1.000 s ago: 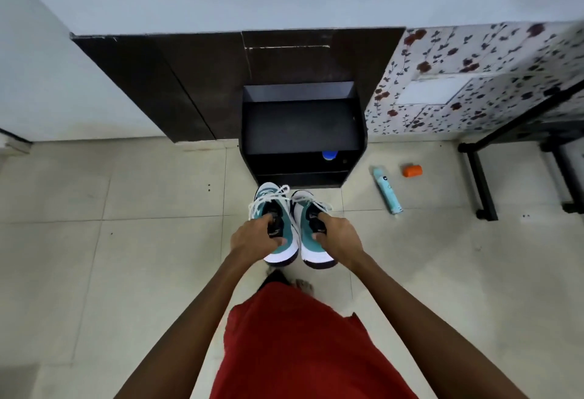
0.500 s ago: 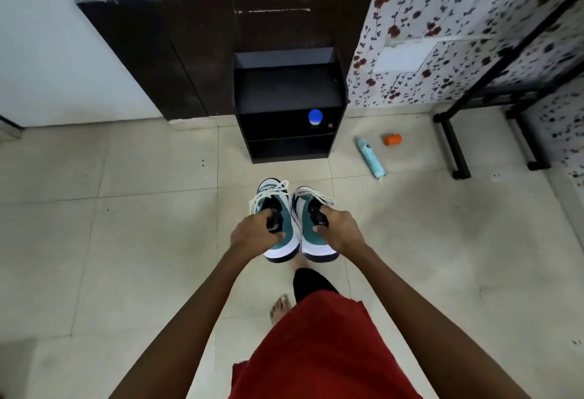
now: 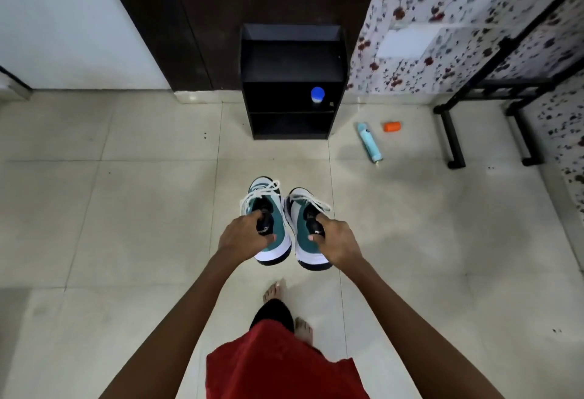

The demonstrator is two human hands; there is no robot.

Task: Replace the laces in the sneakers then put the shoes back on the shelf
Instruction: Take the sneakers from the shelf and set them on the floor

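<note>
Pale floor tiles (image 3: 126,209) fill the room. One shoe is held up in each hand, side by side. The left hand (image 3: 245,236) is curled tight round the black top of the left sneaker (image 3: 277,228). The right hand (image 3: 338,240) grips the right sneaker (image 3: 300,225) the same way. Both toes point to 12 o'clock from the hands. The black shelf (image 3: 289,54) stands well apart at 12 o'clock. A blue spray can (image 3: 369,142) lies at 2 o'clock.
</note>
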